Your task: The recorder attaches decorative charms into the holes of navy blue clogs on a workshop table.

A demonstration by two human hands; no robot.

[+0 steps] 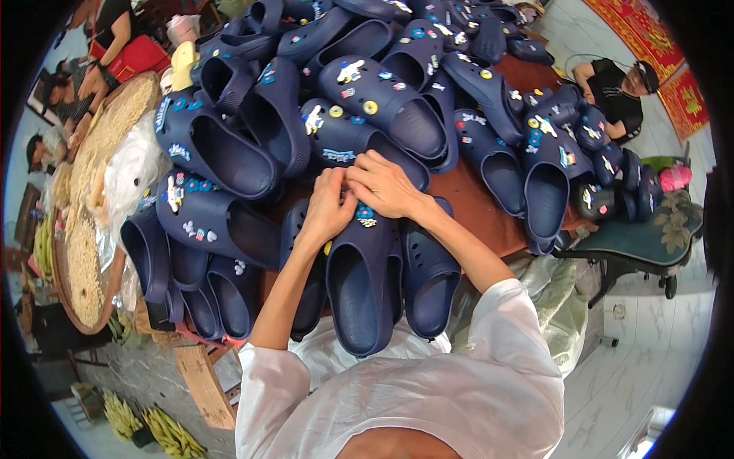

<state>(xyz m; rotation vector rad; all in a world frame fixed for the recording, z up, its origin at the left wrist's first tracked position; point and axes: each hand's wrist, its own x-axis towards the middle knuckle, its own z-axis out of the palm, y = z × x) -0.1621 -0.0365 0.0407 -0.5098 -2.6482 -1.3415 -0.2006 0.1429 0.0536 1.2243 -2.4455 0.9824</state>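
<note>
A navy clog [365, 283] lies at the near edge of the table [474, 203], its long axis running away from the person: the heel opening hangs toward the near edge and the toe points to the far side, under both hands. The left hand [327, 208] rests curled on the toe, fingers bent and pinched together over the upper, seemingly pressing a small charm there, though the fingertips hide what they grip. The right hand [384, 186] lies beside it, touching it, fingers bent down onto the same toe, half closed rather than spread. Two charms [366, 216], one blue and one yellow, show just below the right hand on the upper. A second clog [430, 275] lies touching it on the right, parallel, and a third [310, 287] on the left. Beyond, dozens of navy clogs [382, 96] are heaped across the table, too many to count exactly. A round woven tray [92, 252] of pale grain sits at the left edge.
</note>
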